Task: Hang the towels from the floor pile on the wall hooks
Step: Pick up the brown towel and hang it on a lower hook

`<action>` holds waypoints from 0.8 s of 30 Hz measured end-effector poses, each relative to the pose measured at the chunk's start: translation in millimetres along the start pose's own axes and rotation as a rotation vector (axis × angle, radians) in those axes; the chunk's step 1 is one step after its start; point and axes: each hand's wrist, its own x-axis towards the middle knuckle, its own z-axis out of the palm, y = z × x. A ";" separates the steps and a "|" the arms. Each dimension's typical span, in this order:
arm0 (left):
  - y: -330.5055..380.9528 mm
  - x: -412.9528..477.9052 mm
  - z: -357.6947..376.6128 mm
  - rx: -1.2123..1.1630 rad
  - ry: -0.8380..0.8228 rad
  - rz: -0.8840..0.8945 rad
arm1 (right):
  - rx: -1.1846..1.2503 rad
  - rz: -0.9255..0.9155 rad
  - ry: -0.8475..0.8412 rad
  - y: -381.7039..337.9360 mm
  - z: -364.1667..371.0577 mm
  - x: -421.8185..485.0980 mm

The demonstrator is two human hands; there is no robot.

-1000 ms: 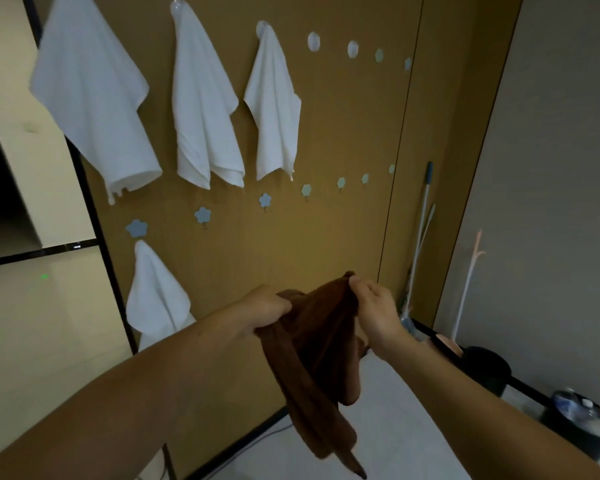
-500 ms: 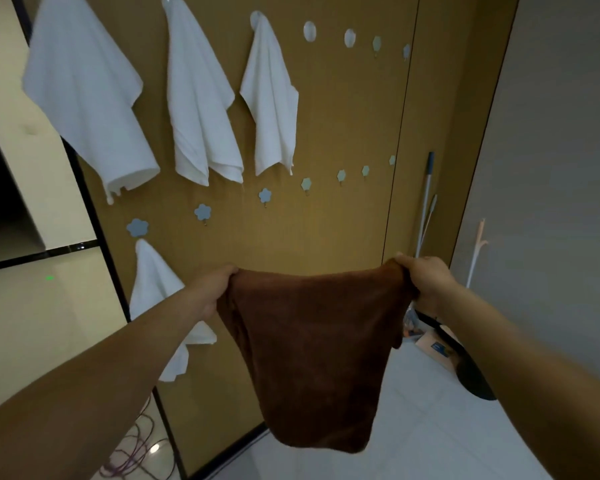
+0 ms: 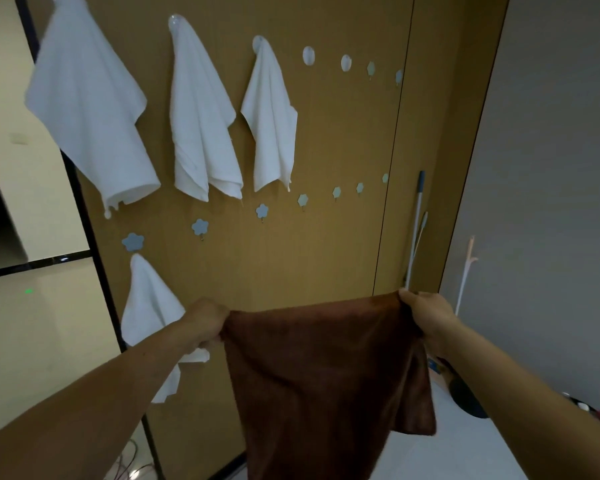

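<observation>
Brown towel (image 3: 326, 375) stretched flat between both hands, held low in front of the wood panel wall (image 3: 343, 140). Left hand (image 3: 205, 322) grip is closed on the top-left corner, right hand (image 3: 426, 313) grip closed on the top-right. Likely spreading it to find an edge to hook. Free flower hooks (image 3: 262, 211) sit just above (four white towels (image 3: 201, 112) already hung). Mop handle (image 3: 417, 216) leans far right; pale floor below.

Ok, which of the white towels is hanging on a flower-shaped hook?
The small white towel low on the left, under the blue flower-shaped hook. The other three hang from the round hooks in the top row.
</observation>
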 end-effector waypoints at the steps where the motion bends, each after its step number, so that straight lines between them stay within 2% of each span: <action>1: 0.8 1.2 -0.7 -0.154 0.022 -0.012 | -0.063 0.039 -0.014 5.0 0.4 0.6; 4: 4.0 1.5 -2.2 -0.472 0.036 -0.044 | -0.083 0.094 -0.043 3.1 -4.9 -1.5; 7: 14.4 3.2 -5.8 -0.667 0.043 0.000 | 0.261 -0.014 -0.128 -16.3 -16.9 2.0; 8: 18.7 3.8 -7.6 -0.706 0.048 0.014 | 0.323 -0.060 -0.189 -19.0 -18.2 1.8; 9: 22.1 4.6 -8.8 -0.723 0.054 0.027 | 0.280 -0.081 -0.237 -16.2 -16.4 1.1; 12: 23.4 7.4 -8.6 -0.700 0.077 0.029 | -0.152 -0.041 -0.241 12.4 -5.9 -2.6; 13: 21.6 7.6 -8.0 -0.686 0.105 0.013 | -0.228 -0.025 -0.206 17.3 -5.5 0.7; 17: 16.3 5.5 -9.8 -0.567 0.231 0.028 | -0.085 -0.037 -0.086 3.6 -16.0 15.0; 19: 17.3 3.3 -10.4 -0.481 0.252 0.063 | -0.151 -0.058 -0.035 4.3 -17.2 17.6; 21: 19.0 -0.8 -8.5 -0.427 0.240 0.062 | -0.210 -0.009 -0.070 15.3 -15.4 17.2; 24: 18.8 -8.8 -4.6 -0.394 0.197 -0.023 | -0.116 0.021 -0.189 22.4 -14.7 11.8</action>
